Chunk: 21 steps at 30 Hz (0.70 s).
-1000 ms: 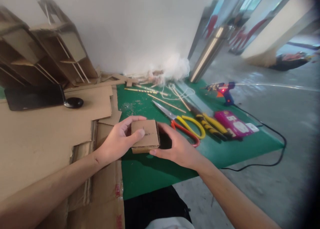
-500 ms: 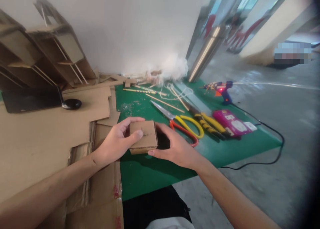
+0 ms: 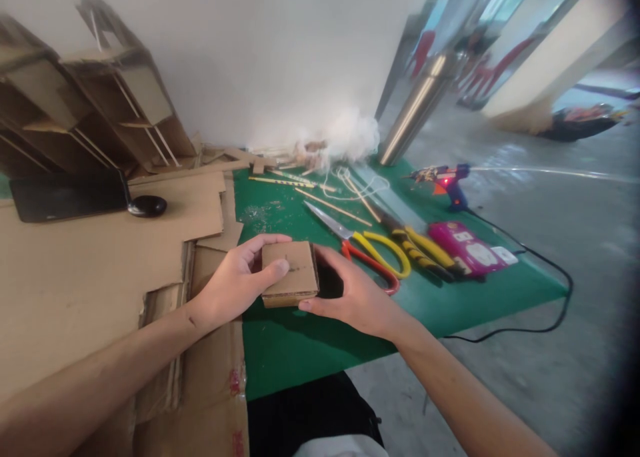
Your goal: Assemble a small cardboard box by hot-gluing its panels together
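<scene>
Cardboard box (image 3: 297, 285) in two-handed grip (image 3: 233, 280) (image 3: 363, 297)

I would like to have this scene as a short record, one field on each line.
Held: small box-shaped cardboard piece, dark marks on top
Left grip: left hand, thumb on the top
Right grip: right hand, thumb at the lower near corner
Surface: green tabletop
Nearest tool: scissors, yellow and orange handles
Further right: hot glue gun, red light on
Behind: steel flask
</scene>
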Tool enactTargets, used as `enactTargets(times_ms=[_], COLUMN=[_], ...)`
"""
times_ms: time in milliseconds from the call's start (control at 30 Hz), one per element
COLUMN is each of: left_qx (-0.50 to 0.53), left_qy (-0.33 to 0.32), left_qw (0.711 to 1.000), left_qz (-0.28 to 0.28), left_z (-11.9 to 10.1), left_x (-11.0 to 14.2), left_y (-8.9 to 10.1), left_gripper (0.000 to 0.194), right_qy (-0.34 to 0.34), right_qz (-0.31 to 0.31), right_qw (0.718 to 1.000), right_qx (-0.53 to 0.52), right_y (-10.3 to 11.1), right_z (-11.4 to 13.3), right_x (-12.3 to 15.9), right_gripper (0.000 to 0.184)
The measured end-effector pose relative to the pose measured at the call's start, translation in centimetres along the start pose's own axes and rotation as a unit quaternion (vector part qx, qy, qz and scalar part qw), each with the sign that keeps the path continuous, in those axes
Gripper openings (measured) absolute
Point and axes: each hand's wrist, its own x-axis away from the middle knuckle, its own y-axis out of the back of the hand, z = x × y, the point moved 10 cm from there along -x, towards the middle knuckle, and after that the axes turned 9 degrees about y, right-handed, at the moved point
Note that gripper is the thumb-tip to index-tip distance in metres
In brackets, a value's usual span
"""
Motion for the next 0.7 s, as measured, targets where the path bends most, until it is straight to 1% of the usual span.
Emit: enactTargets(times_ms=[333,400,500,600,700], left_qx=[-0.01,-0.016,0.002,0.023,0.029], left_qy=[-0.01,-0.008,-0.004,-0.012,-0.017], left_qw=[1.0,1.0,1.0,1.0,0.999], left_qz=[0.001,0.002,0.007,-0.003,-0.01], left_z=[-0.23,-0.26,-0.38,-0.6,-0.55], left_x=[0.08,0.2,0.35,0.34,0.19], left_y=[-0.13,-0.12,-0.11,0.17,0.41], left_gripper=[0.042,0.045,0.053,0.057,0.053], right_qy=[0.007,0.006,0.006,0.022,0.041], right_qz=[-0.003,-0.003,0.001,0.001,-0.005], right_qw=[1.0,1.0,1.0,0.999,0.998], right_qx=[-0.005,0.002,0.016,0.031,0.05], right_y=[0.05,0.02,-0.08,-0.08,0.16], right_z=[0.1,0.02,-0.12,0.1,0.53], right_x=[-0.1,-0.01,0.15,0.24,0.36], right_gripper=[0.075,0.075,0.077,0.076,0.078])
